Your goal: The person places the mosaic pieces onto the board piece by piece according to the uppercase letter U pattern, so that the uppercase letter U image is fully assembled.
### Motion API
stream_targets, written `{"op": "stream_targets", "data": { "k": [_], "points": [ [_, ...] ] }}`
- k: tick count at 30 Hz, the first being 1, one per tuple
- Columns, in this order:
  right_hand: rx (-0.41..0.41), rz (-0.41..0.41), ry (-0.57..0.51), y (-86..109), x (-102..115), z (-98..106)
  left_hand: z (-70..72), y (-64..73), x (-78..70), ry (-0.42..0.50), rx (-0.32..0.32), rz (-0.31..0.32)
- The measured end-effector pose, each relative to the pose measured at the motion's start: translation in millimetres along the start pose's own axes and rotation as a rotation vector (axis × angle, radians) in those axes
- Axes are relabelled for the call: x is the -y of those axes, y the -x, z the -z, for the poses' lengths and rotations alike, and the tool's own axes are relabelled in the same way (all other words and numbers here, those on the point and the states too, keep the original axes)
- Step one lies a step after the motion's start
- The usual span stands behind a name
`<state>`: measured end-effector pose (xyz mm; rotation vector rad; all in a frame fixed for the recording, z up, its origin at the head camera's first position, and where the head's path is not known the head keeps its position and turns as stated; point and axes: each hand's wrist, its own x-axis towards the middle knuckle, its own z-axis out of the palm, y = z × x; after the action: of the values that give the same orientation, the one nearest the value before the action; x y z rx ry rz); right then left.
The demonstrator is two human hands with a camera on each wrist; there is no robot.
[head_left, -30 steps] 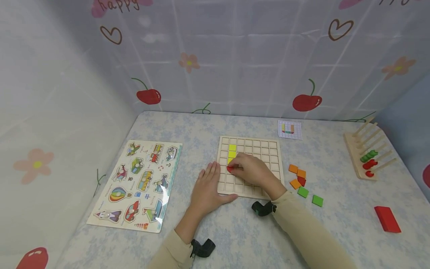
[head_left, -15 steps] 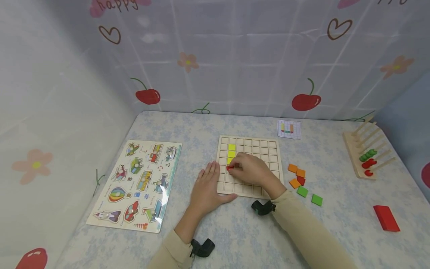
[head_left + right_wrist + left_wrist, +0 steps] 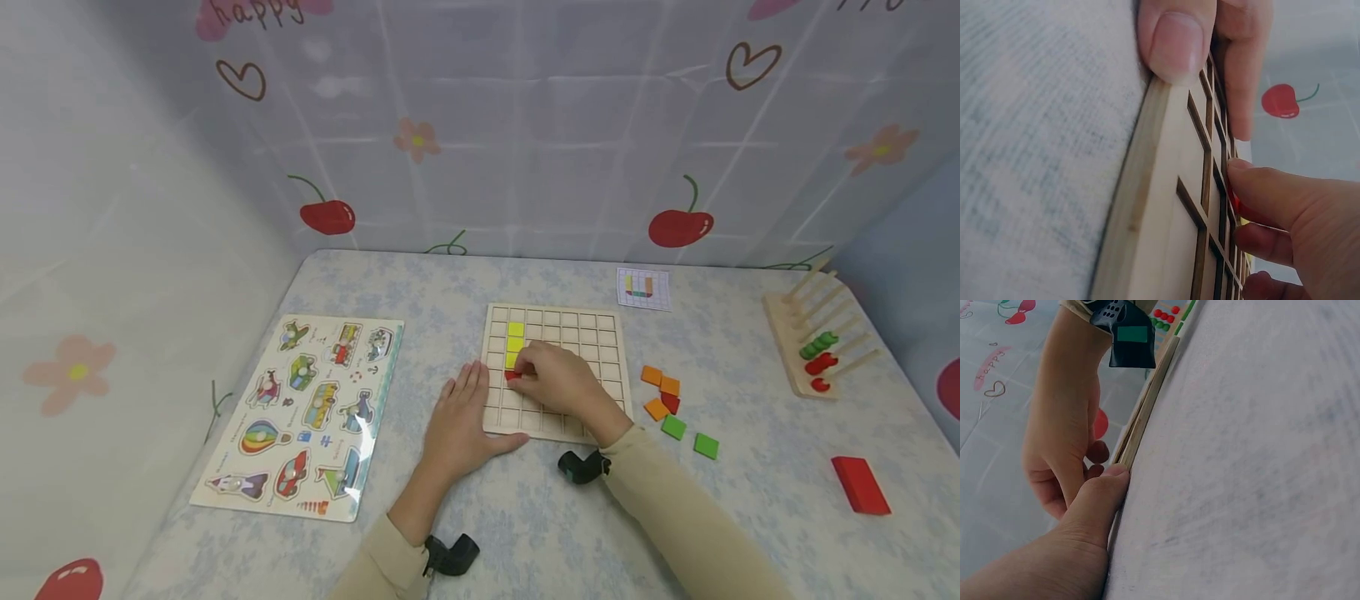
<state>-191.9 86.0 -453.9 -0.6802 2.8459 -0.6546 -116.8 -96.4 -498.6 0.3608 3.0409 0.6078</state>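
A wooden grid board (image 3: pixel 592 320) lies on the table, with a short column of yellow square tiles (image 3: pixel 515 343) in its left part. Directly below that column is a red square tile (image 3: pixel 512 375), held under the thumb and bent fingers of my right hand (image 3: pixel 561 380). In the right wrist view the thumb lies against the red tile (image 3: pixel 1235 199), partly hidden by the fingers. My left hand (image 3: pixel 459 425) rests at the board's left side, fingers extended, its thumb on the front edge. The left wrist view shows that thumb (image 3: pixel 1100 494) against the board's side (image 3: pixel 1147 403).
Right of the board lie loose orange tiles (image 3: pixel 651 374), green tiles (image 3: pixel 706 446) and a red one (image 3: pixel 670 403). A pattern card (image 3: pixel 643 289) sits behind. Farther right are a peg rack (image 3: pixel 787 350) and a red block (image 3: pixel 860 485); a picture puzzle (image 3: pixel 300 417) lies left.
The red tile has gone from looking tilted to lying flatter in its cell under the right fingers. The left hand stays in place; the head view shifts slightly.
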Motion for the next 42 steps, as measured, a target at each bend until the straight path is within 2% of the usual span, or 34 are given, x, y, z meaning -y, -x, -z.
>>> {"op": "stream_targets", "data": {
  "k": [4,10,20,32,37,42],
  "points": [
    [0.002,0.000,-0.012,6.1,-1,4,-0.6,0.3,-0.4,0.013,-0.002,-0.001],
    [-0.017,0.025,-0.087,21.8,-10,14,-1.0,0.1,-0.5,0.015,-0.014,0.005],
    [-0.004,0.005,-0.197,66.2,-53,39,-2.3,-0.3,-1.3,0.023,-0.005,0.009],
    [-0.051,-0.091,-0.130,116.2,-92,59,-3.1,-0.6,0.4,0.041,-0.001,0.014],
    [-0.084,-0.087,-0.094,128.7,-104,62,-3.3,-0.7,0.8,0.034,0.002,0.020],
    [-0.094,-0.105,-0.105,138.5,-113,65,-2.5,-0.4,0.6,0.043,-0.006,0.013]
  ]
}}
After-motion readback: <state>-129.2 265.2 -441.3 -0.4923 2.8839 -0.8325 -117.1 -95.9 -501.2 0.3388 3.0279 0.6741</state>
